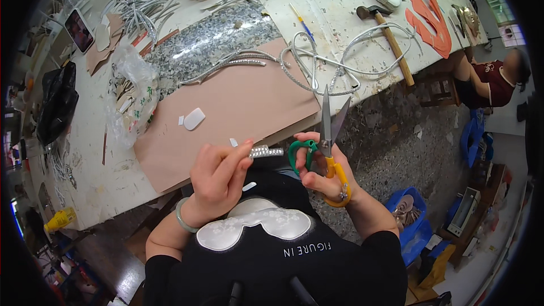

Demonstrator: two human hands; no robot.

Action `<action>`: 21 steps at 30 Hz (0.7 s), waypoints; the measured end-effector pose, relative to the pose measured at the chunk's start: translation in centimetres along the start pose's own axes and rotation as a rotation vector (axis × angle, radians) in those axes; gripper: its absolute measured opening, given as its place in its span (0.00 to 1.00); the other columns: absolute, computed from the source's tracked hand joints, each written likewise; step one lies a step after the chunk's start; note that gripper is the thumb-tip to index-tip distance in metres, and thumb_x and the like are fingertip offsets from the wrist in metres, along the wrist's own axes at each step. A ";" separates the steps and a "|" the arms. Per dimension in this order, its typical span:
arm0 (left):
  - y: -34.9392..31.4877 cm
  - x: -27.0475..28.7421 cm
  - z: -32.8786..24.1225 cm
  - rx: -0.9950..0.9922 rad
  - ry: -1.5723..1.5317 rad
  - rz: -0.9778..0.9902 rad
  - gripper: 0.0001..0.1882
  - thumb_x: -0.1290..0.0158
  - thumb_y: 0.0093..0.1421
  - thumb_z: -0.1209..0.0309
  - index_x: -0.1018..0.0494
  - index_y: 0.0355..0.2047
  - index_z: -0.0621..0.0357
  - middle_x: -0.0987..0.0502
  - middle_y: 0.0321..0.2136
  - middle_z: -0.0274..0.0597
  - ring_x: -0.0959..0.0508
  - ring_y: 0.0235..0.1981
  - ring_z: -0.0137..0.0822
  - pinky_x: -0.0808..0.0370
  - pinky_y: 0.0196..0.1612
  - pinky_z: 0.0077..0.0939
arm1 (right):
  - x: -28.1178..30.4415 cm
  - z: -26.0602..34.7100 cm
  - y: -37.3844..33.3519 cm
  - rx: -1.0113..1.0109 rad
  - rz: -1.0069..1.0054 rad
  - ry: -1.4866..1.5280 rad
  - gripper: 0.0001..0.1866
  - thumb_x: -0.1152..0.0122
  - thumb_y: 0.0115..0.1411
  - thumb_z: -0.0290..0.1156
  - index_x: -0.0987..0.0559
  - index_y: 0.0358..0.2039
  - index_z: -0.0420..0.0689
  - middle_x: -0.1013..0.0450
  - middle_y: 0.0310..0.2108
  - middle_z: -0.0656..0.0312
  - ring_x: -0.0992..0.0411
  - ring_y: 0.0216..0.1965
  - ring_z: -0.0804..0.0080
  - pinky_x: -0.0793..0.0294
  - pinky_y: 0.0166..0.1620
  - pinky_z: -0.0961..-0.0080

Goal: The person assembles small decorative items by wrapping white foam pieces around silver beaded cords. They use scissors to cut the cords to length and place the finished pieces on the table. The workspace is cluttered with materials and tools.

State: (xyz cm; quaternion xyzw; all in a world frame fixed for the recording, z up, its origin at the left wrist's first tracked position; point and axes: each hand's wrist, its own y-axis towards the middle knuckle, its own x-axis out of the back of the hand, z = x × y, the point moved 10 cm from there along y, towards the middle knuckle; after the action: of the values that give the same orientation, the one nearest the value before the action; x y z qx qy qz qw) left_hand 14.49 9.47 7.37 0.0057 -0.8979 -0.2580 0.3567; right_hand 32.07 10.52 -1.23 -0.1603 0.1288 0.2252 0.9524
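Observation:
My left hand [218, 177] pinches a short, glittery silver strip [267, 152] over the table's near edge, its free end pointing right. In my right hand [348, 178] are scissors [326, 127] with one green and one yellow handle; the blades point away from me and stand apart. A gap lies between the strip and the scissors. Beyond my hands a pinkish-brown sheet [255, 102] carries a white oval piece [194, 119] and small white scraps. Several silver strips [232, 62] lie at its far edge, near a looped silver-white cord [351, 69].
A hammer [394, 45] lies at the table's right, near red cut pieces [432, 25]. Left are a clear plastic bag [131, 96], a phone [79, 30] and a black bag [58, 102]. A speckled stone slab [207, 37] is behind. A person [492, 83] sits at right; blue bins [416, 241] stand below.

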 end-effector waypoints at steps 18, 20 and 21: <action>3.0 3.8 7.6 0.408 -0.416 -0.282 0.10 0.49 0.63 0.77 0.26 0.44 0.65 0.22 0.33 0.43 0.23 0.37 0.31 0.26 0.41 0.27 | -0.3 10.2 0.0 0.498 -0.436 -1.110 0.45 0.20 0.37 0.34 0.33 0.55 0.38 0.31 0.37 0.58 0.31 0.33 0.69 0.30 0.34 0.75; 2.9 2.8 7.2 0.454 -0.752 -0.229 0.15 0.51 0.65 0.76 0.30 0.51 0.70 0.22 0.37 0.44 0.23 0.37 0.28 0.25 0.45 0.22 | -3.0 11.7 0.6 0.691 -0.371 -1.191 0.43 0.20 0.35 0.36 0.30 0.52 0.33 0.30 0.33 0.56 0.30 0.30 0.63 0.29 0.32 0.70; 2.6 1.9 7.2 0.509 -0.914 -0.179 0.16 0.51 0.65 0.76 0.31 0.52 0.70 0.22 0.37 0.45 0.22 0.37 0.29 0.25 0.45 0.22 | -3.7 12.1 0.9 0.737 -0.363 -1.231 0.43 0.20 0.36 0.37 0.30 0.52 0.33 0.30 0.32 0.56 0.30 0.30 0.62 0.29 0.32 0.70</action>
State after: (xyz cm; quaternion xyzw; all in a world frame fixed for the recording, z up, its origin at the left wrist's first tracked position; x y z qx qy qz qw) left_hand 8.89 14.68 5.33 0.0556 -0.9920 -0.0377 -0.1073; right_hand 30.53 14.20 10.80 0.3064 -0.3901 0.0556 0.8665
